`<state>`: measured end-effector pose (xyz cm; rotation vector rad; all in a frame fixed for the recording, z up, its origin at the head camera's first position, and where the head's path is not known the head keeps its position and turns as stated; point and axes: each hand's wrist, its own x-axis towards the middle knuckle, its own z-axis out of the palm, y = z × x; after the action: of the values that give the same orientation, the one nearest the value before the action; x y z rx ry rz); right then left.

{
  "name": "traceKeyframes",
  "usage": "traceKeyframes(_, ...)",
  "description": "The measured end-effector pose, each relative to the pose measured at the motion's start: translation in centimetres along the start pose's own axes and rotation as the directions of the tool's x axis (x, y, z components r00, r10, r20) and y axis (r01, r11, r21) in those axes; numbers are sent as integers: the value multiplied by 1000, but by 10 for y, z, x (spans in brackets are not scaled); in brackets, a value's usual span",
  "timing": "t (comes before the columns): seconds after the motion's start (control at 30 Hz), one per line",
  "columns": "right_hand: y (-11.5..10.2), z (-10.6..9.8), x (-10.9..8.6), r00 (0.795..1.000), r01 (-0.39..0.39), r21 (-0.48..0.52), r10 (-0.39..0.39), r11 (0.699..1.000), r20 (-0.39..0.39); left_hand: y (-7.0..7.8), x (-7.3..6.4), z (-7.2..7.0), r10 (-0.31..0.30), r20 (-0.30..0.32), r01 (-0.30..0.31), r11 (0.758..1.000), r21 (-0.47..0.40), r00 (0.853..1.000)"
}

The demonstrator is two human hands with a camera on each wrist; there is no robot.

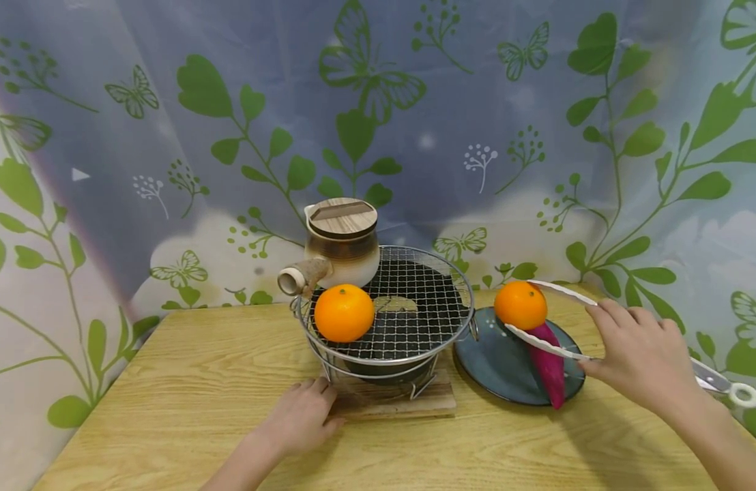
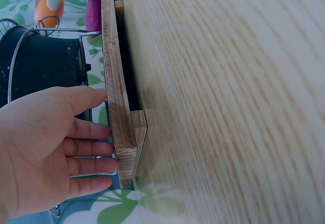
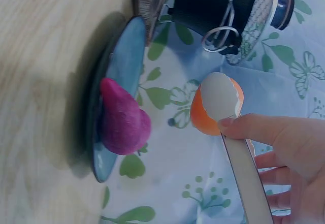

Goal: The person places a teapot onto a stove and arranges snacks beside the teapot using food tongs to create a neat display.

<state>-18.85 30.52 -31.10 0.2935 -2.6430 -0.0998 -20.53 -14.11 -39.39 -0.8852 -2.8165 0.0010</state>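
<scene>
My right hand (image 1: 645, 358) grips a pair of white-tipped tongs (image 3: 246, 178), thumb on one arm and fingers on the other. Between the tong tips is an orange (image 1: 520, 305), held above the blue plate (image 1: 479, 358); the right wrist view shows a gap between fruit and plate. On that plate lies a purple sweet potato (image 1: 548, 375). My left hand (image 2: 51, 142) has its fingers extended, fingertips at the edge of the wooden board (image 2: 118, 82) under the grill stove. Another orange (image 1: 344, 314) sits on the round wire mesh (image 1: 427, 300) of the stove.
A brown and cream side-handled teapot (image 1: 344, 256) with a wooden lid stands at the mesh's back left. The stove's black bowl (image 2: 45, 59) sits in a wire frame. Behind the wooden table (image 1: 218, 368) hangs a leaf-and-butterfly cloth (image 1: 415, 136).
</scene>
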Motion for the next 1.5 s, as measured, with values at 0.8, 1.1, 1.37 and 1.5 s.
traceKeyframes(0.8, -15, -38, -1, 984, 76, -8, -76, 997, -163, -1, 1, -3, -3, 13, 3, 1000, -15, 1000)
traceKeyframes(1.1, -29, -49, 0, 953, 209, 54, -191, 976, -234, 0, 0, -3, -11, 21, 11, 1000, -20, 1000)
traceKeyframes(1.37, -45, -56, 3, 917, 312, 89, -276, 946, -288, 1, 0, -3, -2, 12, 3, 1000, -13, 1000)
traceKeyframes(1.5, -52, -58, 5, 906, 343, 108, -299, 933, -300, 2, 0, -2, -1, 9, 1, 1000, -12, 1000)
